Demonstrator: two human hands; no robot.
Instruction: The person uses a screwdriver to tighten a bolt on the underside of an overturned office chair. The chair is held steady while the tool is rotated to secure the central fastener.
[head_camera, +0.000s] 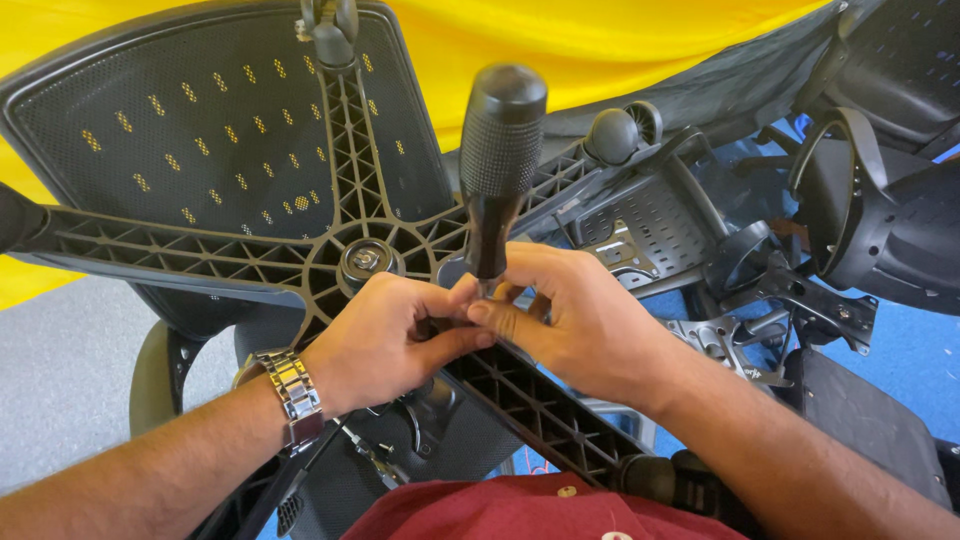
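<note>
- Black plastic star base (330, 250) of an office chair fills the centre of the frame, ribbed underside up, its metal hub (365, 260) just left of centre.
- Screwdriver (497, 170) stands upright at centre, its black knurled handle rising above both hands; the tip is hidden between the fingers.
- Left hand (385, 340), lower centre-left, fingers curled together and pinched at the screwdriver's lower end, thumb pressed against the right hand's thumb. A silver wristwatch (290, 395) sits on that wrist.
- Right hand (575, 325), lower centre-right, fingers closed around the base of the screwdriver shaft; whatever small part lies under the fingertips cannot be made out.
- Both hands rest over the base arm (540, 410) that runs toward the lower right.
- Black mesh chair back (180, 130) lies behind the base at upper left, against yellow cloth (620, 40).
- Caster wheel (615, 135) sits at upper centre-right; metal seat plates and brackets (720, 335) lie on the blue floor (900, 350) at right.
- No containers visible.
</note>
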